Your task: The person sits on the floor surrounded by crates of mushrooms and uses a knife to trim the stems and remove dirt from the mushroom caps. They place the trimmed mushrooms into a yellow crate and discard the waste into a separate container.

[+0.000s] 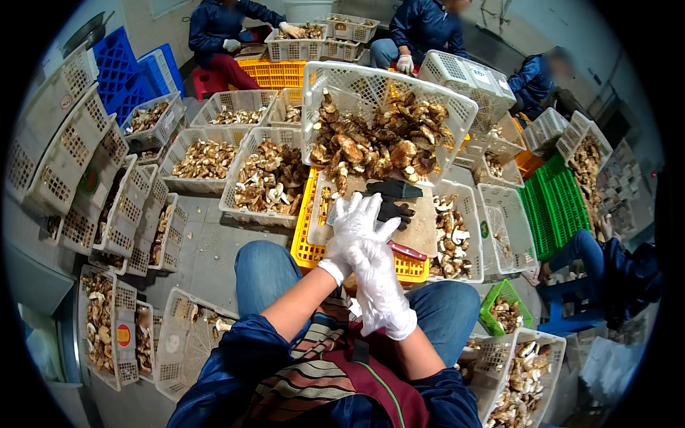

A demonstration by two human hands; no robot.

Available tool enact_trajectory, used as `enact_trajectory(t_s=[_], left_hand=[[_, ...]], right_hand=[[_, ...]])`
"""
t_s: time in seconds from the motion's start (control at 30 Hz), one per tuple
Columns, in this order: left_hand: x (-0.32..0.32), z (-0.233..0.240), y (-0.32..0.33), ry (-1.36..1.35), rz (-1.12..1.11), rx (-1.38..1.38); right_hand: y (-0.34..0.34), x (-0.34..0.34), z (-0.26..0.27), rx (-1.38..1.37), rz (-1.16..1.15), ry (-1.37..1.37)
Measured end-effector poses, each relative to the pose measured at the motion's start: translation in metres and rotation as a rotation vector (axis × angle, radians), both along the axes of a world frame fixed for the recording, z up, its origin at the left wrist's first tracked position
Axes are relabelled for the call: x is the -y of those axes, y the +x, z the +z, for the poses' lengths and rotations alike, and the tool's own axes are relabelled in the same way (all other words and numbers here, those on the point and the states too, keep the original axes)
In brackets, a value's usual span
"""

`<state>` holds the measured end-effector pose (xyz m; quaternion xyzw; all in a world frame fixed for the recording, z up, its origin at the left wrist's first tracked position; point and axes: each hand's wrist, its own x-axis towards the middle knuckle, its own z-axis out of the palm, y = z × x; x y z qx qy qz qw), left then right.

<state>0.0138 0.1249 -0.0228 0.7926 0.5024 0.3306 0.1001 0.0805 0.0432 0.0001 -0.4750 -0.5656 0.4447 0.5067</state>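
Note:
Both hands wear clear plastic gloves and meet above the front of a cutting board (425, 227). My left hand (356, 227) has its fingers spread and holds nothing. My right hand (379, 281) crosses against it near the wrist; its fingertips are hard to make out, so a pinch on the glove cannot be confirmed. Just beyond lie dark work gloves (395, 200) on the board. A knife's red handle (408, 251) juts out beside my hands, its blade hidden. The board rests on an upturned yellow plastic crate (307, 255). Behind it, a tilted white basket (350, 80) holds brown mushrooms (374, 136).
White baskets of mushrooms stand left (227, 206) and right (476, 270) of the crate. Stacked baskets (69, 160) line the left side. Green crates (554, 208) and a small green basket (492, 326) are at right. Several seated people in blue jackets work around.

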Motion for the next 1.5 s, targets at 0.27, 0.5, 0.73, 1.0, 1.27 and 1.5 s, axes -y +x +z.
enact_trajectory(t_s=[0.27, 0.5, 0.73, 1.0, 1.27, 1.5], left_hand=[[-0.006, -0.002, -0.012, 0.081, -0.048, -0.176], [0.032, 0.003, -0.002, -0.093, -0.435, 0.127], [-0.014, -0.057, -0.041, 0.307, -0.513, -0.106], [-0.089, 0.004, -0.079, -0.743, 0.176, 1.500], [-0.101, 0.001, -0.039, -1.077, 0.011, 1.259], [-0.096, -0.013, -0.043, -0.865, 0.028, 1.111]], right_hand=[[0.014, 0.022, 0.080, 0.940, -0.152, 0.506], [-0.004, 0.015, 0.002, 0.768, 0.098, 0.289], [-0.002, 0.011, -0.026, 0.340, 0.447, 0.167], [0.146, -0.171, -0.048, 0.520, -0.569, -0.294], [0.192, -0.247, -0.137, 0.008, -0.500, -0.207], [0.132, -0.186, 0.017, 0.803, -0.212, 0.443]])
